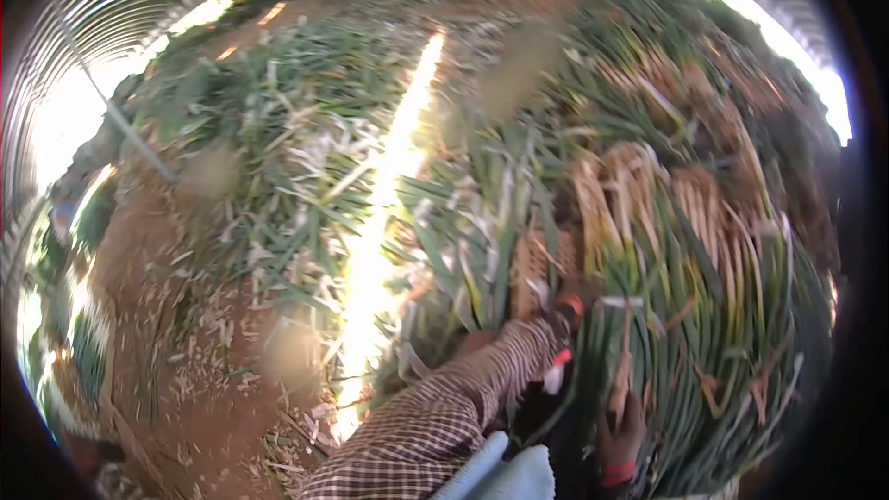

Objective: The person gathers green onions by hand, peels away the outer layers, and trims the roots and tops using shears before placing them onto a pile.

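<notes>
My left arm, in a brown checked sleeve, reaches across the long green onions [676,343]. My left hand [580,293] lies at their left edge beside a tan perforated crate-like piece [544,264]; blur and the leaves hide its fingers. Nearer to me is my right hand [621,431], with a red band at the wrist. Its fingers are closed on the lower end of a dry tan leaf [623,370] that lies lengthwise over the onions. Just above that leaf, a short white strip [619,302] crosses the stalks.
Loose green onions and trimmings [315,148] cover the ground ahead and left. Pale scraps dot the brown soil [185,343]. More onions with tan ends [648,79] lie at the far right. A bright strip of sunlight crosses the middle, under a curved ribbed roof [139,0].
</notes>
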A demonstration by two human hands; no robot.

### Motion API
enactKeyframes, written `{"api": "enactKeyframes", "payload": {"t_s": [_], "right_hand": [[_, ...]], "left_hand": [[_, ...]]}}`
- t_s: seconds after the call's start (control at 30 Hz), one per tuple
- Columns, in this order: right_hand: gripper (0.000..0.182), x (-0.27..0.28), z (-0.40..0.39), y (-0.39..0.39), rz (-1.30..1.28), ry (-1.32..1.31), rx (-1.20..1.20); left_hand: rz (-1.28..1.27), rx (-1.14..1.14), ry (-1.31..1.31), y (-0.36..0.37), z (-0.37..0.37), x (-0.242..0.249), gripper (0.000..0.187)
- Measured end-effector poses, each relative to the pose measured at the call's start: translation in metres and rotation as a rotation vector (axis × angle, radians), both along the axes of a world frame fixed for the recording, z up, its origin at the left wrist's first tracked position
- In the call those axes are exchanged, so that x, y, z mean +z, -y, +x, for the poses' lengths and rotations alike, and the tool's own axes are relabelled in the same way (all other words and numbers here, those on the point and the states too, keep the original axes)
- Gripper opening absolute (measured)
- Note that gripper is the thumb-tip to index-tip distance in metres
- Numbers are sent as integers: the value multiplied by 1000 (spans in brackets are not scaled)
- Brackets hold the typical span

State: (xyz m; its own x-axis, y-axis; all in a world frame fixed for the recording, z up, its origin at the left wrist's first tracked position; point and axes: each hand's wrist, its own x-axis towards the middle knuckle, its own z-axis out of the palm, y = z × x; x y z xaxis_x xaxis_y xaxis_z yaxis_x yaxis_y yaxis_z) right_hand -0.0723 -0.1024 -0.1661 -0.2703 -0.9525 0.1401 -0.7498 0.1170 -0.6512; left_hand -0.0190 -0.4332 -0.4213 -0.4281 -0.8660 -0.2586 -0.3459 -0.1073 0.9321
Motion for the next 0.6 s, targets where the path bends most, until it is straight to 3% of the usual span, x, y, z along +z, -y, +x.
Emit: {"api": "enactKeyframes", "payload": {"t_s": [0.03, 0.1, 0.17, 0.27, 0.3, 0.37, 0.4, 0.43, 0.53, 0.6], "right_hand": [[51, 1, 3, 0, -30, 17, -27], [51, 8, 6, 4, 25, 161, -55], [51, 9, 8, 14, 27, 302, -91], [49, 3, -2, 40, -42, 516, -147], [48, -16, -21, 48, -62, 396, -137], [48, -19, -36, 65, -103, 322, -70], [47, -17, -35, 68, -119, 287, -40], [48, -10, -32, 70, -130, 296, -25], [48, -8, -24, 67, -127, 498, 2], [50, -22, -34, 59, -47, 479, 25]], "left_hand": [[10, 259, -35, -13, 6, 26, 45], [135, 442, -77, -35, 6, 56, 50], [350, 327, -85, -30, 11, 60, 56], [-276, -280, 319, -25, 9, 80, 65], [-448, -443, 491, -30, 13, 102, 67], [-388, -352, 573, -56, 16, 173, 66], [-244, -142, 392, -63, 15, 176, 65], [-100, 69, 207, -70, 20, 177, 63], [55, 133, 185, -71, 47, 153, 62], [122, 210, 136, -73, 55, 126, 64]]}}
